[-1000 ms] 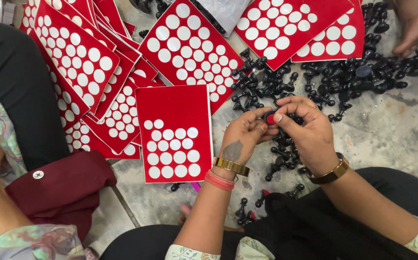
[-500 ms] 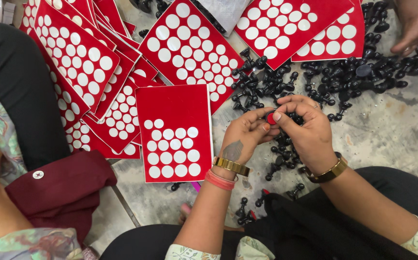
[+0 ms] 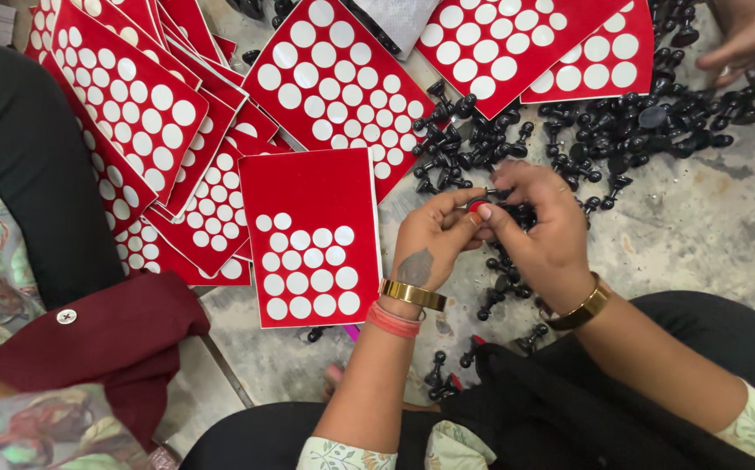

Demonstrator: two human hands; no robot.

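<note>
Right now, grip: both hands meet fingertip to fingertip over the floor, pinched shut together on one small black peg piece with a red dot on its top.
Left hand (image 3: 429, 244): thumb and forefinger closed on the red sticker dot (image 3: 478, 206), pressing it onto the piece.
Right hand (image 3: 544, 228): fingers curled tight round the black peg piece (image 3: 501, 195), of which only a bit shows between the fingertips.
Wrists: a gold bangle (image 3: 412, 294) and red threads on the left; a gold watch band (image 3: 579, 311) on the right.
Just left of the grip: a red sticker sheet (image 3: 309, 235) lies flat, its upper part stripped bare, white rounds filling the lower part.
Beyond the grip, up and to the right: a loose heap of black peg pieces (image 3: 604, 130) spread over the grey floor (image 3: 699, 235), some reaching right under the hands.
Further left and above: a fanned pile of red sheets (image 3: 134, 122) covered in white rounds, overlapping one another.
Below the grip: a few stray black pieces near the person's dark lap.
Far top right: another person's hand (image 3: 747, 35) rests at the heap's edge, well apart from the grip.
Far left: another person's dark sleeve and a maroon pouch (image 3: 99, 335).
</note>
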